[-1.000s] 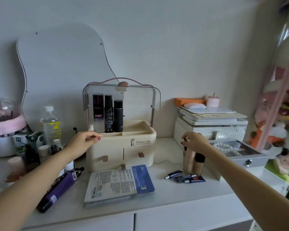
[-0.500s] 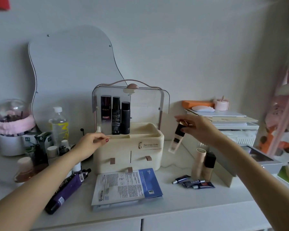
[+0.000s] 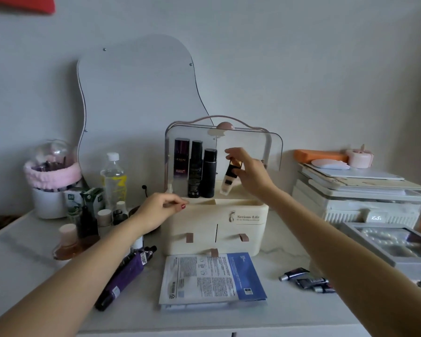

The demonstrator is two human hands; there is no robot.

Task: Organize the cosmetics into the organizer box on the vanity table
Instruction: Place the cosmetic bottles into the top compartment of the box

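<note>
Beige foundation bottle (image 3: pixel 231 177), black-gold cap, tilted; above cream organizer box (image 3: pixel 238 229)

organizer box (image 3: pixel 214 222) front: "Serious Life" | small print beneath: unreadable | sheet-mask packet (image 3: pixel 212 278): print too small to read

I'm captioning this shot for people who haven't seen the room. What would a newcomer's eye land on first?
First, the right hand at centre, pinching a beige foundation bottle tilted above the cream organizer box, beside three dark bottles standing in it. Next, the left hand resting at the box's left front rim. Then the blue-and-white sheet-mask packet lying flat in front of the box.
</note>
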